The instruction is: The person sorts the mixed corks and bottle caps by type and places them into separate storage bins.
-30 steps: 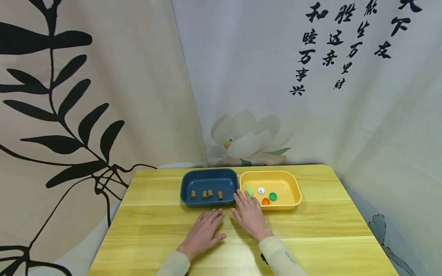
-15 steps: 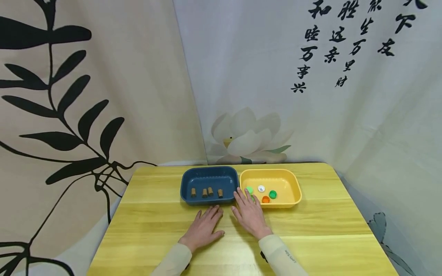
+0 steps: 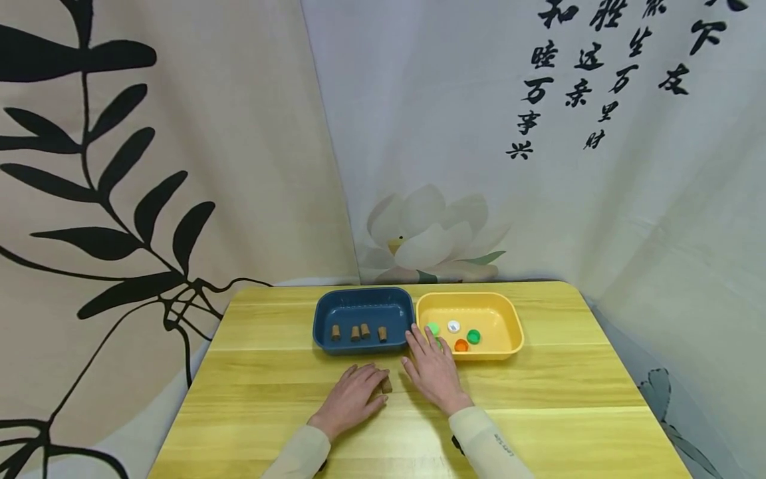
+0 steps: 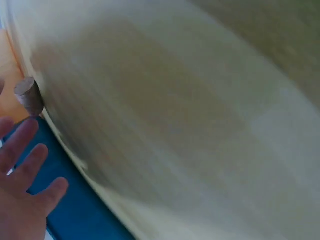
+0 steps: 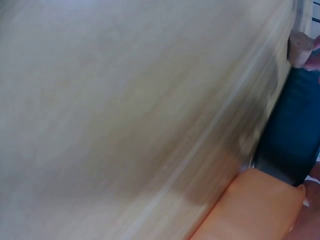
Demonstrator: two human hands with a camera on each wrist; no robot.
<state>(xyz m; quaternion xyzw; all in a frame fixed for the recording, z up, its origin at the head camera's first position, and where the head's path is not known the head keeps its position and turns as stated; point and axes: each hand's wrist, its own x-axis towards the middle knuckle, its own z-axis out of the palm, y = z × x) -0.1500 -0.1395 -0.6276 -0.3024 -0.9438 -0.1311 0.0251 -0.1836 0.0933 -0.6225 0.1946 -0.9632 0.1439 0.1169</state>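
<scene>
My left hand (image 3: 350, 401) lies over the table in front of the blue tray, fingers extended. A brown cork (image 3: 386, 384) shows just beyond its fingertips. In the left wrist view the fingers are spread and the cork (image 4: 30, 96) stands by one fingertip; whether they touch is unclear. The right wrist view shows the cork (image 5: 300, 50) at its edge, beside fingertips. My right hand (image 3: 437, 374) rests at the near-left corner of the yellow tray (image 3: 509, 349), fingers straight over the rim, partly hiding a green cap (image 3: 433, 329).
Several corks (image 3: 356, 333) lie in the blue tray (image 3: 365, 299), which stands left of the yellow one. The yellow tray also holds a white cap (image 3: 453, 326), an orange cap (image 3: 461, 345) and a dark green cap (image 3: 473, 336). Both stand on a wooden table (image 3: 556, 399).
A cork has come into view beside my left fingertips, where none showed before. The left hand has turned slightly and shifted a little nearer. The right hand keeps its place.
</scene>
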